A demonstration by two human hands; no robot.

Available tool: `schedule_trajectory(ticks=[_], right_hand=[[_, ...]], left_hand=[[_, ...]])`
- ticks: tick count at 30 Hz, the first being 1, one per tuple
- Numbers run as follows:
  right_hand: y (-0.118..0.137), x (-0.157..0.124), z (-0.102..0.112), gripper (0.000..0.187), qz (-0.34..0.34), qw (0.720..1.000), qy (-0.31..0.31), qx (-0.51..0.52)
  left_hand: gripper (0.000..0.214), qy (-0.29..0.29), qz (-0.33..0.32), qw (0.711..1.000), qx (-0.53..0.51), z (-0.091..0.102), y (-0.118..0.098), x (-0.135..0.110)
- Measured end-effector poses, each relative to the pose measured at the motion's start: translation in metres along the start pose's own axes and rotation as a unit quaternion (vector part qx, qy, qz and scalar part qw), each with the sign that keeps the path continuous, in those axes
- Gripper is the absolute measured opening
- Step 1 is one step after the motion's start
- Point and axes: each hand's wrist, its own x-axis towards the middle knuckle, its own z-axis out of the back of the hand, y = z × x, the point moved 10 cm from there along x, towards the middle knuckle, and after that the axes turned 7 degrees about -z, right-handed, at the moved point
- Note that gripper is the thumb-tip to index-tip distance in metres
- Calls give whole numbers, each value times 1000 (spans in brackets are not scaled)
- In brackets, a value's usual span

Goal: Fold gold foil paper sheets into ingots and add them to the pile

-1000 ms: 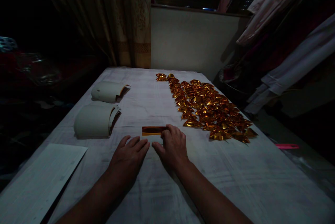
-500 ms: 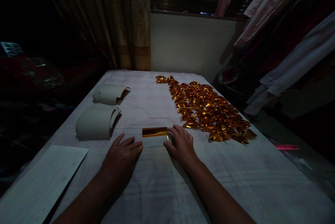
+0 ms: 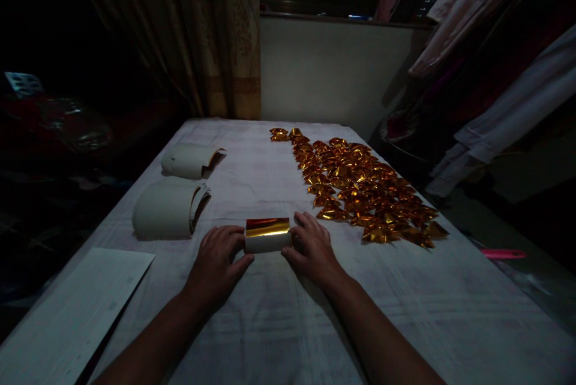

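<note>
A small sheet of gold foil paper (image 3: 267, 235) lies in front of me, shiny gold on its far part and pale on the near part, with a bend between the two. My left hand (image 3: 219, 257) has its left end between thumb and fingers. At the right end, my right hand (image 3: 310, 248) grips it the same way, its index finger lifted a little apart. To the right of my hands spread many folded gold foil ingots (image 3: 351, 184) in a dense cluster.
Two curved stacks of pale-backed paper (image 3: 162, 217) (image 3: 186, 161) rest at left on the cloth-covered table (image 3: 270, 325). A flat white board (image 3: 76, 313) lies near left. Beyond the right edge are a pink handle (image 3: 503, 253) and hanging clothes (image 3: 517, 109). A curtain (image 3: 225, 43) hangs behind.
My left hand has closed its thumb and fingers on the paper's left end. The sheet now stands up more, its bend catching light. The view has shifted slightly.
</note>
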Motion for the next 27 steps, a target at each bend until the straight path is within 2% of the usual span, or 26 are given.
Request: schedule_trajectory(ticks=[6,9,14,16,21,24,27], right_hand=[[5,0,0,15,30,999,-13,14],[10,1,3,12,60,997,-41,21],[19,0,25,12,89,985,-137,52],[24,3,34,13,89,981,-146,92],[25,34,43,22,7,977,-94,193],[17,62,42,25,-51,979,-99,172],[8,85,31,15,-85,985,-91,120]], left_hand=[[13,6,-22,1000,-15,-2,-3,1],[14,7,-28,1000,-7,-4,-4,0],[25,-25,-27,999,-24,2,-7,5],[27,-38,1,999,-38,7,-5,12],[29,-33,114,985,-122,14,13,40],[30,-46,152,977,-141,12,28,61],[38,-39,166,982,-81,3,43,73]])
